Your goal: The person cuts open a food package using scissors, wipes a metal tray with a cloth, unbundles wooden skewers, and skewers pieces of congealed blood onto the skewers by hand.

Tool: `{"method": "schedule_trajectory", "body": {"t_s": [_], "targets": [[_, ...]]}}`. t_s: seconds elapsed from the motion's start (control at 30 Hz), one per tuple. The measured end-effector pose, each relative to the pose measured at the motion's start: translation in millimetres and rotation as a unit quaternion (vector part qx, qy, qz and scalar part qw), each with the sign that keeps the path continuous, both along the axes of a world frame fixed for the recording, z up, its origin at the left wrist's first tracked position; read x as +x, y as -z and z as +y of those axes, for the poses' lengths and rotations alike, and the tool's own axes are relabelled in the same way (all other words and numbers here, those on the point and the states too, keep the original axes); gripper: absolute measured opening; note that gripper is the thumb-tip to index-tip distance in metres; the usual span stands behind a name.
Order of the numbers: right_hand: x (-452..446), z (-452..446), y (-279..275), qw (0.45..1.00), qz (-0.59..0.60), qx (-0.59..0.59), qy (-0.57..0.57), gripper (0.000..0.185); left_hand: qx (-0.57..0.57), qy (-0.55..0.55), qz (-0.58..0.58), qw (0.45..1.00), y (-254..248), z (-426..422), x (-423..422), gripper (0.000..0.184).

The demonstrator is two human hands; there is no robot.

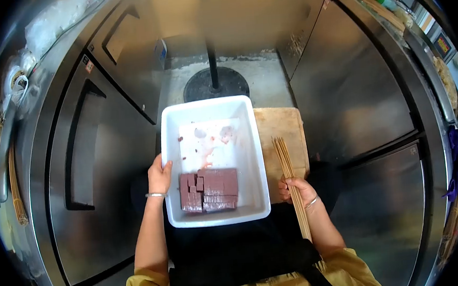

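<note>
Dark red blocks [220,189]: packed together at the near end of the white tub, toward its left side, with cut lines across the top; a few small pieces sit out of line in the gap left of centre.
White tub [246,152]: in front of the body, over the lap as seen from above, overlapping the wooden board [283,119] in view; whether the board carries its weight I cannot tell.
Left grip [160,175]: closed on the tub's left wall, thumb at the rim; the fingers outside are mostly hidden.
Right grip [298,190]: wrapped around a bundle of thin sticks [282,155], clear of the tub on its right, upper ends slightly spread.
Tub floor: bare at the far end apart from small crumbs [180,139] and wet reddish smears.
Steadying: the wall hold should be firm but gentle, I think, with the tub level, since smooth, wet-looking blocks could slide on a tilt.
Stick handling: a snug hold low on the bundle seems wise, upper ends pointed away from the left wrist and outside the rim.
Block care: the pieces look soft, so any touch is probably best light and straight, without dragging neighbours apart.
</note>
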State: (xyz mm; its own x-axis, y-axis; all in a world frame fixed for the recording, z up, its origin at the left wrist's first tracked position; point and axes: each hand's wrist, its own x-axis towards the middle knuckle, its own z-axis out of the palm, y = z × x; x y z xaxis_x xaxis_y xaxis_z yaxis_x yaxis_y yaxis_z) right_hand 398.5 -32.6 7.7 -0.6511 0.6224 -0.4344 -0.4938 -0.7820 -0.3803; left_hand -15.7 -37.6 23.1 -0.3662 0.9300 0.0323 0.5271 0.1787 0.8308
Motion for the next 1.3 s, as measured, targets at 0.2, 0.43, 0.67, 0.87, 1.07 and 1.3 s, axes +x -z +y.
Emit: {"method": "schedule_trajectory", "body": {"t_s": [0.2,0.43,0.67,0.87,1.07,1.3], "targets": [[5,1,7,0.997,0.043,0.041,0.039,0.021,-0.006,-0.031,0.296,0.955,-30,-3,33,0.039],[-9,27,-6,0.992,0.063,0.110,-0.001,0.031,0.002,0.147,0.029,0.989,-40,-5,75,0.021],[-12,54,4,0.987,0.110,0.105,0.044,0.027,-0.103,0.182,-0.196,0.958,-22,16,94,0.023],[-16,51,0,0.994,0.053,0.081,0.044,0.025,0.083,0.332,-0.735,0.585,-138,4,102,0.040],[-25,55,0,0.996,0.014,0.074,0.046,0.017,0.064,0.240,-0.022,0.968,-152,11,109,0.020],[-19,51,9,0.992,-0.049,0.112,0.041,0.020,-0.008,0.338,0.171,0.926,-36,32,126,0.021]]}}
